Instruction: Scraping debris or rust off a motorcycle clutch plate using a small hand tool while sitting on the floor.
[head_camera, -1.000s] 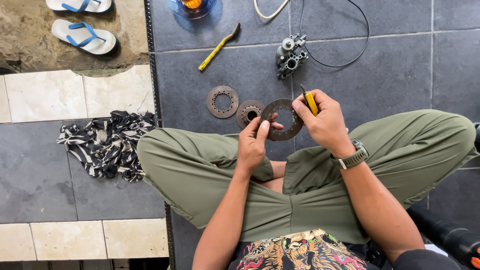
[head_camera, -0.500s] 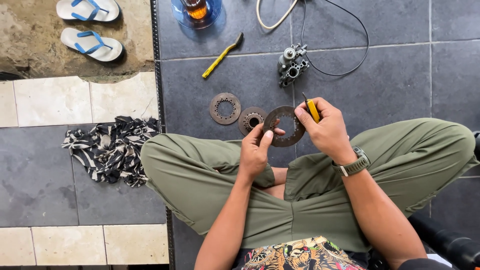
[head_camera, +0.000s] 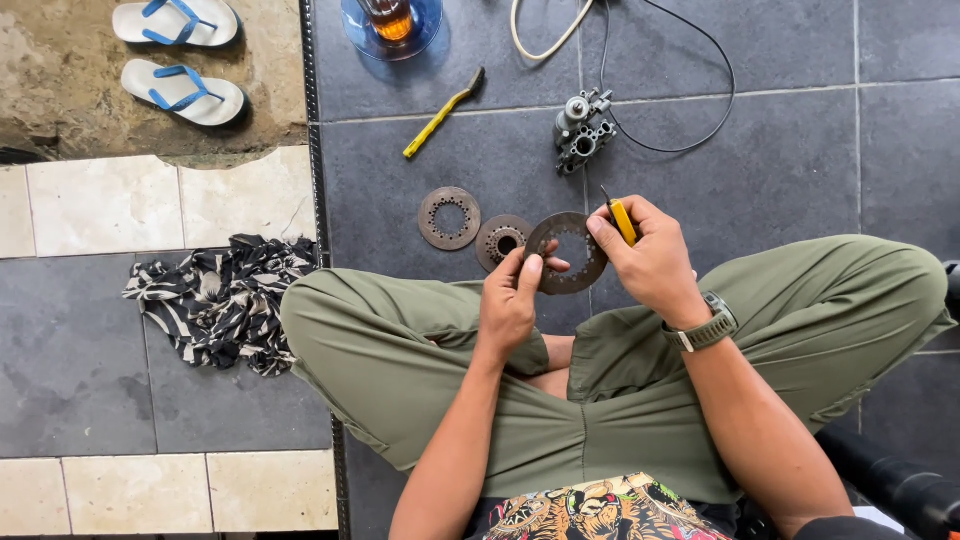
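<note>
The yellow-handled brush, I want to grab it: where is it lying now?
In the head view, the yellow-handled brush lies on the dark grey floor tiles, upper middle, between the blue glass dish and the small metal engine part.

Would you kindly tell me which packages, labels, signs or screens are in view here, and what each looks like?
No packages, labels or signs show.
Wristwatch: on the right wrist, dark strap; its face may be a screen, too small to tell.
Printed fabric: bottom edge, colourful picture pattern.

Rusty toothed ring plate (head_camera: 566, 252) held tilted; yellow-handled pick (head_camera: 620, 217) beside it
</note>
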